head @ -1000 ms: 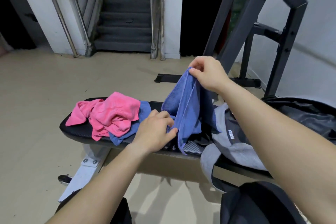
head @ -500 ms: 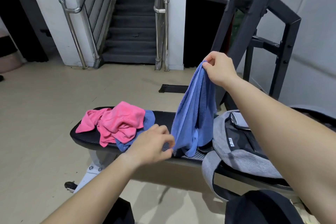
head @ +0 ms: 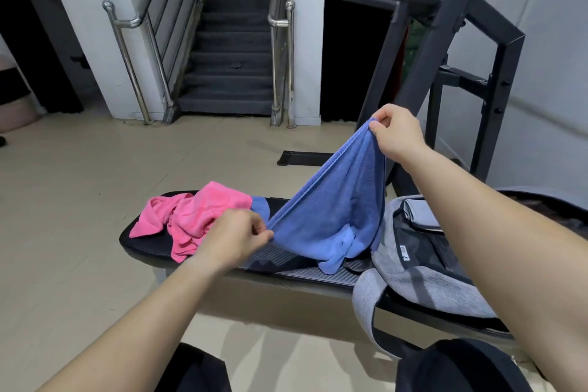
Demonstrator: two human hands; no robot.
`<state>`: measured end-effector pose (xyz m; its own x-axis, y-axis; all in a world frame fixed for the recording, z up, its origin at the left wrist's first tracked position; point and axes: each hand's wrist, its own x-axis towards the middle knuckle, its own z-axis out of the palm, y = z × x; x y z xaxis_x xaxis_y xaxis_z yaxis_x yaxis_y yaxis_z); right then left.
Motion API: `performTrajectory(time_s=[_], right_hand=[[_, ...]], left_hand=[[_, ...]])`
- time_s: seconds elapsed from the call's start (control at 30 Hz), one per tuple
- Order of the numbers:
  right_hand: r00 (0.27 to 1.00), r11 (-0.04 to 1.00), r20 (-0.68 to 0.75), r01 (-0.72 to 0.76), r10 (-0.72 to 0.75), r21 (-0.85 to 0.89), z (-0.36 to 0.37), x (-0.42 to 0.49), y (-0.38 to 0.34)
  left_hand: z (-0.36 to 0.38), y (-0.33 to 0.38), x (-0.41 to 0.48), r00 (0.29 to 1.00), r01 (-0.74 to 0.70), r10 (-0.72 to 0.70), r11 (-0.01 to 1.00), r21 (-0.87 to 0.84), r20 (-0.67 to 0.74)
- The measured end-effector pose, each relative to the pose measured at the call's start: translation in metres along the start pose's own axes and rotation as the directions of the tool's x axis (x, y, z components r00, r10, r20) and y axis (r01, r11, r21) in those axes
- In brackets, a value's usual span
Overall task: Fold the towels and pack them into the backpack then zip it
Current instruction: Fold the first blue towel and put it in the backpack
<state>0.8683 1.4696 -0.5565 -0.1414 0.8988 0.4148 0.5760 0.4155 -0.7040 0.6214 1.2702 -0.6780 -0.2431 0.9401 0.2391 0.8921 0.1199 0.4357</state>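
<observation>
**First onlooker:** What's laid out here?

**Second onlooker:** A long black padded bench [head: 286, 266] runs left to right. At its right end lies a grey backpack [head: 423, 289], which appears unzipped. Just left of it, a blue towel [head: 337, 200] hangs stretched between two hands, its lower folds bunched on the pad. Further left sits a crumpled pink towel [head: 197, 216].

**First onlooker:** How is it held?

**Second onlooker:** The right hand [head: 397, 134] pinches a raised corner. The left hand [head: 232, 239] pinches the edge lower down. The towel looks light, soft and floppy, so gripping the corners seems best for folding.
</observation>
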Motion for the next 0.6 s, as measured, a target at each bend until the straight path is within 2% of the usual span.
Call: performTrajectory(time_s=[0.17, 0.23, 0.4, 0.5, 0.6], right_hand=[[0.999, 0.998, 0.009, -0.054, 0.054, 0.042, -0.01, -0.008, 0.013], [0.996, 0.993, 0.022, -0.086, 0.084, 0.082, -0.015, -0.014, 0.015], [0.994, 0.976, 0.018, -0.114, 0.112, 0.187, -0.029, -0.026, 0.003], [0.993, 0.963, -0.017, -0.109, 0.116, 0.245, -0.039, -0.034, -0.006], [0.992, 0.968, 0.004, -0.123, 0.125, 0.22, -0.048, -0.039, -0.015]], left_hand=[[-0.031, -0.004, 0.018, 0.975, 0.06, -0.057, 0.998, 0.006, -0.216], [-0.046, -0.002, 0.025, 0.964, 0.07, -0.07, 0.998, -0.01, -0.256], [-0.078, 0.008, 0.044, 0.955, -0.001, 0.049, 0.987, 0.161, -0.292], [-0.097, 0.027, 0.048, 0.918, 0.064, -0.062, 0.998, -0.007, -0.392], [-0.115, 0.045, 0.049, 0.884, 0.08, -0.163, 0.976, -0.201, -0.439]])
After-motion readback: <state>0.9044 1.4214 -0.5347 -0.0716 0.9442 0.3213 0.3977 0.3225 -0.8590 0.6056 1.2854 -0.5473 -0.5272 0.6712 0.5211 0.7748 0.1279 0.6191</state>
